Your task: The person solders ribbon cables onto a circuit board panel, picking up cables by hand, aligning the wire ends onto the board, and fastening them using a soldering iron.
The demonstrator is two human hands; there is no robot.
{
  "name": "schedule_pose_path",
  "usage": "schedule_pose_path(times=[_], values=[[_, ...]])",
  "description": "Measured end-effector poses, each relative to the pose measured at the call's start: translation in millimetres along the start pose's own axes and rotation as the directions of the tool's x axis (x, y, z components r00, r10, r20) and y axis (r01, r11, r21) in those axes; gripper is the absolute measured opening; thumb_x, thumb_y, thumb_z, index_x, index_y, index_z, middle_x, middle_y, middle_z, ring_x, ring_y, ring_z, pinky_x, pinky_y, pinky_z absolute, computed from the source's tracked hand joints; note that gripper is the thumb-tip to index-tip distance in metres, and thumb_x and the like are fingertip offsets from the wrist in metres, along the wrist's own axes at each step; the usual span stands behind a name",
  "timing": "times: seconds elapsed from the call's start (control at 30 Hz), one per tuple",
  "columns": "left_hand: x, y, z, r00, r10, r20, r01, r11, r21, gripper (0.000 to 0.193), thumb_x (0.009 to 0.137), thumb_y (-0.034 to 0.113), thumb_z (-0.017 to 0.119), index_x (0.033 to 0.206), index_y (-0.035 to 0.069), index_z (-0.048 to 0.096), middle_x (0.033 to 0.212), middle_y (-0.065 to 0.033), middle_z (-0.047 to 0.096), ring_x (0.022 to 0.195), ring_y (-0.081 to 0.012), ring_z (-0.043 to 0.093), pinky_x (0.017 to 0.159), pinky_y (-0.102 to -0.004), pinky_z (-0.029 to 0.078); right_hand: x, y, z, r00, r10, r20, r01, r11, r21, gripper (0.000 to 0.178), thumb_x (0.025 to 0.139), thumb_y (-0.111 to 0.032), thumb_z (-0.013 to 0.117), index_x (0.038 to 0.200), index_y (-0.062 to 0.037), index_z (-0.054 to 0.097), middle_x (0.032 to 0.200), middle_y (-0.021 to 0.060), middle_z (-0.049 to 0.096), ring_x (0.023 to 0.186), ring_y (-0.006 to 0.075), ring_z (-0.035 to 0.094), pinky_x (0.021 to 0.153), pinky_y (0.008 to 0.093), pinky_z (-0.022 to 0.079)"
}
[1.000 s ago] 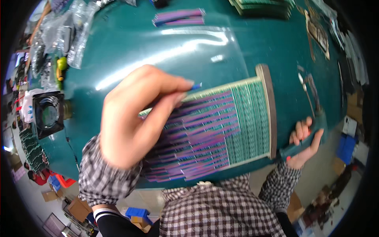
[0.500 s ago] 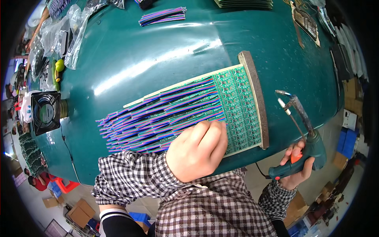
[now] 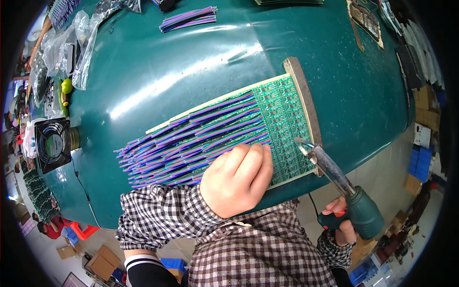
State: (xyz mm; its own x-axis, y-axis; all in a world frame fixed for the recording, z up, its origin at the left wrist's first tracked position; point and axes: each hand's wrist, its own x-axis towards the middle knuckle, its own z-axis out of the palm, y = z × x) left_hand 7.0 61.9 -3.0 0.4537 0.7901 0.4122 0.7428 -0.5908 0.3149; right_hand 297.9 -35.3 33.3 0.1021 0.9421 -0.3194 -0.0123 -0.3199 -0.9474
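Observation:
A panel of green circuit boards (image 3: pixel 285 122) lies on the table, with rows of striped ribbon cables (image 3: pixel 191 134) running leftward from it. My left hand (image 3: pixel 237 179) rests closed at the near rows, pinching a ribbon cable whose colored end shows by the fingers; the fingertips are mostly hidden. Wrapped round the handle of a green soldering gun (image 3: pixel 366 215) is my right hand (image 3: pixel 342 222), at the lower right. The gun's metal tip reaches over the right part of the panel, to the right of my left hand; whether it touches a board I cannot tell.
A dark bar (image 3: pixel 303 105) borders the panel's right end. At the left stands a black fan (image 3: pixel 52 145), with plastic bags (image 3: pixel 67 43) behind it. More ribbon cables (image 3: pixel 189 19) lie at the back. A thin cord (image 3: pixel 86 191) hangs over the table's left edge.
My right hand has brought the soldering gun leftward, so its tip moved from beside the panel to over it. My left hand stays at the cable ends. The whole view has shifted slightly.

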Motion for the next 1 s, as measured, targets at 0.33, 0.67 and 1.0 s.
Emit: schedule_pose_path(times=[0.33, 0.67, 1.0], values=[[-5.1, -1.9, 2.1, 1.000, 0.028, -0.008, -0.028, 0.997, 0.076, 0.032, 0.077, 0.011, 0.068, 0.105, -0.003, 0.070, 0.102, -0.0102, 0.064, 0.089, -0.0209, 0.065, 0.072, -0.0293, 0.055, 9.1, -18.3, 24.0, 0.994, -0.087, 0.072, 0.108, 0.907, -0.407, 0.049, 0.079, -0.056, 0.085, 0.089, -0.0092, 0.077, 0.082, 0.0014, 0.076, 0.080, 0.0214, 0.068, 0.076, 0.0365, 0.054], [-4.3, -3.9, 2.9, 1.000, 0.026, -0.012, -0.026, 0.999, 0.032, 0.034, 0.074, 0.011, 0.068, 0.105, -0.003, 0.070, 0.102, -0.0109, 0.064, 0.087, -0.0207, 0.065, 0.069, -0.0289, 0.055, 9.0, -12.3, 23.3, 0.995, -0.069, 0.065, 0.090, 0.911, -0.403, 0.049, 0.072, -0.048, 0.092, 0.092, -0.0067, 0.077, 0.085, 0.0038, 0.075, 0.079, 0.0237, 0.068, 0.073, 0.0358, 0.055], [0.5, -1.4, -0.6, 1.000, -0.009, -0.019, 0.009, 1.000, 0.006, 0.034, 0.070, 0.006, 0.071, 0.102, -0.003, 0.073, 0.098, -0.0098, 0.064, 0.083, -0.0202, 0.065, 0.066, -0.0294, 0.055, 4.0, -6.6, 9.7, 0.993, -0.061, 0.104, 0.106, 0.857, -0.505, 0.063, 0.068, -0.051, 0.094, 0.102, -0.0019, 0.075, 0.094, 0.0101, 0.072, 0.080, 0.0260, 0.069, 0.074, 0.0374, 0.055]])
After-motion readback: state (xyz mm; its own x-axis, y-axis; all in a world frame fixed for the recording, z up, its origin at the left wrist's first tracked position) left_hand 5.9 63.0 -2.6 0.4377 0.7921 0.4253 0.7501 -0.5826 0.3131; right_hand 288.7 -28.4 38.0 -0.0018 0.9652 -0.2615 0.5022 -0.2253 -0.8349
